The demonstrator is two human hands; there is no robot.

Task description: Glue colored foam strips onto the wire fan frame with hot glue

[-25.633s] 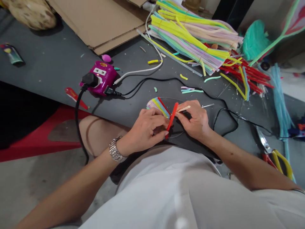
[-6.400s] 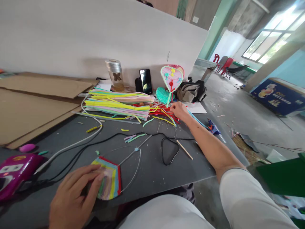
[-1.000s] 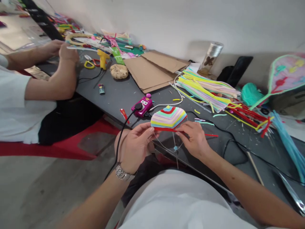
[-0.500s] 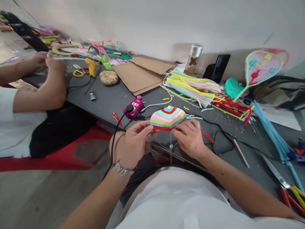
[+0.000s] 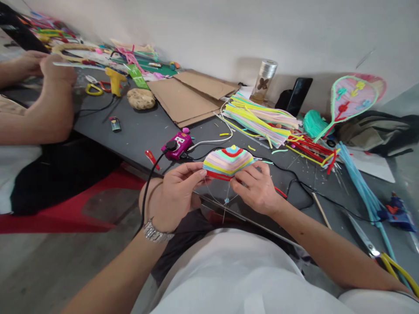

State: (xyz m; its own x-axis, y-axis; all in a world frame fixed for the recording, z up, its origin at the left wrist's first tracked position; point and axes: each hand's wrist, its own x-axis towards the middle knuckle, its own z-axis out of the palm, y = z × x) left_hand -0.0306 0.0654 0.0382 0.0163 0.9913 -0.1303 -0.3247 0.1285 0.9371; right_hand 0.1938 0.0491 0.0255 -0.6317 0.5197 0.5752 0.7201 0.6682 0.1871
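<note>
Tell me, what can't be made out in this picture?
Head view, all of it:
- Lower edge of the striped fan piece: covered by fingers of the left hand and right hand.
- The yellow-handled scissors: cut off by the right edge.
- What the co-worker's hands hold: blurred, partly beyond the left edge.
- Contents of the jar: too small.

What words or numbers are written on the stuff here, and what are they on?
No text here can be read.
Purple power strip: marks on top, too blurred.
Small tube: label too small.
Jar: a butterfly shape, no words.
Striped fan piece in left hand and right hand: no writing.
</note>
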